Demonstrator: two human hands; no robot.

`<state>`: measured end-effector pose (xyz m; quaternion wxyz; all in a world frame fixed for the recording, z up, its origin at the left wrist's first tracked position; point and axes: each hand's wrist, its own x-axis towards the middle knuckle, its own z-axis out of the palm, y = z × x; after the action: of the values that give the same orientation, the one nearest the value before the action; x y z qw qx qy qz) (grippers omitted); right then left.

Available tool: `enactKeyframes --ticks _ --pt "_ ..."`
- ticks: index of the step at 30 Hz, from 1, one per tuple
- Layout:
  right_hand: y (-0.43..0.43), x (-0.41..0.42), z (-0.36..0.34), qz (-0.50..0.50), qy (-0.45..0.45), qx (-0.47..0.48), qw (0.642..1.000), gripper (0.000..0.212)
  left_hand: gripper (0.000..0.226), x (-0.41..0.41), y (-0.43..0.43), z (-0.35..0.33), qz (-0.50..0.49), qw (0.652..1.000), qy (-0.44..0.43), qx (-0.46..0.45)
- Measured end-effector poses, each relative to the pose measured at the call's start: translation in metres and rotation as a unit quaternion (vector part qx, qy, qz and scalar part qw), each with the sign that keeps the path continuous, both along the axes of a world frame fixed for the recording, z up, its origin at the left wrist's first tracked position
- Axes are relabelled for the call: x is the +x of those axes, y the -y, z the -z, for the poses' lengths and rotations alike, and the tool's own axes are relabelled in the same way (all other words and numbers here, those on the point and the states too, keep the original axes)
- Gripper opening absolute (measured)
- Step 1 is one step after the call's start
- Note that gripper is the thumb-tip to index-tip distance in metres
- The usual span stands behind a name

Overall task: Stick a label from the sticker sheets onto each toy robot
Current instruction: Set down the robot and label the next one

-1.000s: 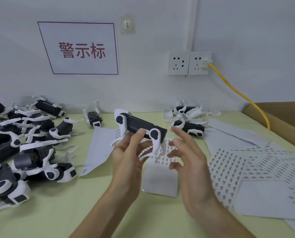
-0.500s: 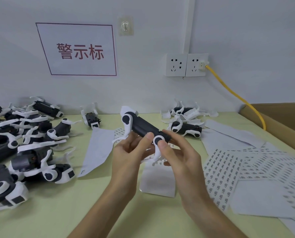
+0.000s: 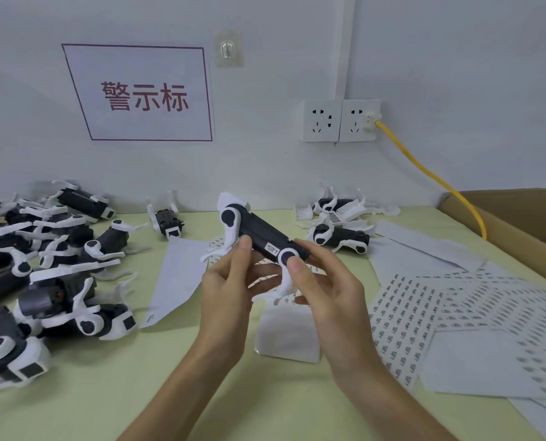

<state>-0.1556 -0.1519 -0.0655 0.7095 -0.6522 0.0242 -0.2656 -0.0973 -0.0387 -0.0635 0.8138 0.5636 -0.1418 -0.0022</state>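
Both hands hold one black-and-white toy robot above the middle of the table. My left hand grips its underside, thumb up against the black body. My right hand pinches the end nearer me, thumb on a round white leg joint. A small white label sits on the side of the black body between my thumbs. Sticker sheets with rows of small labels lie at the right. Several more toy robots are heaped at the left, and others lie behind my right hand.
A blank white sheet and a small backing piece lie under my hands. A cardboard box stands at the far right, with a yellow cable running to the wall sockets. A sign hangs on the wall.
My right hand came in from open and apart to pinch the robot's near end. The white label now shows on the robot's black body.
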Motion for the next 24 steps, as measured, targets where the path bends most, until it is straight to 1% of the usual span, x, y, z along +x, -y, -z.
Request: enactKeyframes --ticks 4,8,10,12,15,18,20,22,24 --pt "0.002 0.000 0.000 0.004 -0.009 -0.004 1.000 0.043 0.033 0.000 -0.001 0.002 0.033 0.999 0.022 0.017" --pt "0.003 0.001 -0.001 -0.031 -0.041 0.005 0.999 0.040 0.027 0.003 -0.001 0.005 0.002 0.999 0.032 0.035" --pt "0.003 0.002 -0.002 -0.045 -0.057 0.006 0.997 0.035 0.027 0.004 -0.002 0.007 -0.006 0.999 0.034 0.039" --pt "0.004 0.002 -0.002 -0.053 -0.075 0.001 0.996 0.025 0.029 0.006 -0.005 0.009 -0.010 0.999 0.019 0.031" --pt "0.004 0.002 -0.005 -0.060 -0.106 0.010 0.993 0.018 0.037 0.009 -0.008 0.010 -0.014 0.999 -0.004 0.047" --pt "0.008 0.003 -0.008 -0.066 -0.132 0.062 0.987 0.019 0.043 0.012 -0.008 0.010 -0.011 0.997 -0.030 0.070" --pt "0.014 0.004 -0.008 -0.070 -0.166 0.130 0.975 0.025 0.045 0.017 -0.008 0.011 -0.013 0.994 -0.046 0.099" --pt "0.020 0.007 -0.006 -0.082 -0.205 0.197 0.955 0.030 0.038 0.019 -0.008 0.014 -0.008 0.988 -0.032 0.148" --pt "0.028 0.010 -0.005 -0.094 -0.223 0.259 0.935 0.036 0.030 0.018 -0.008 0.019 -0.004 0.979 -0.005 0.204"
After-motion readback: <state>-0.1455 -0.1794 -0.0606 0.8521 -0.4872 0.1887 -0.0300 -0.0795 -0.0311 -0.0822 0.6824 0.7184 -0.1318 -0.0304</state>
